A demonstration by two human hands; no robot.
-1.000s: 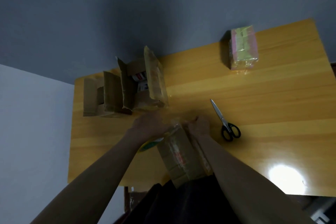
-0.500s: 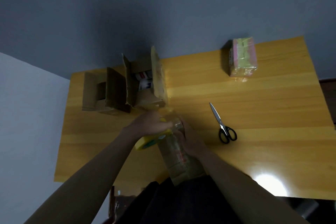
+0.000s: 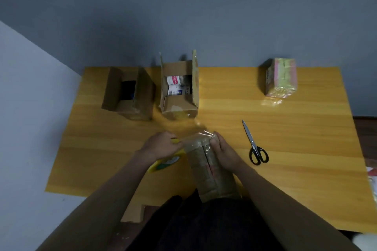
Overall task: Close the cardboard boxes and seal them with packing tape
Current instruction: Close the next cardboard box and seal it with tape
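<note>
The clear packing tape is running across the far end of the closed cardboard box, and it looks loose and crinkled there. If the left hand is pulling the yellow tape roll off line, the strip could be wrinkling, folding onto itself, or landing beside the centre seam rather than over it. The box is overhanging the near table edge against the person's lap, so a hard tug could be tipping or sliding it. The scissors are lying apart at the box's 3 o'clock, so cutting will be needing a freed hand, and the flaps could be springing up then.

The left hand is curling round the roll, gripping it at the box's 10 o'clock corner. The right hand is lying with fingers fairly straight, pressing the box's far right side, the box sitting at its 8 o'clock.

Two open boxes are waiting at 11 and 12 o'clock: a brown one and one showing packets inside. A wrapped pink-and-green box is standing at 2 o'clock.
</note>
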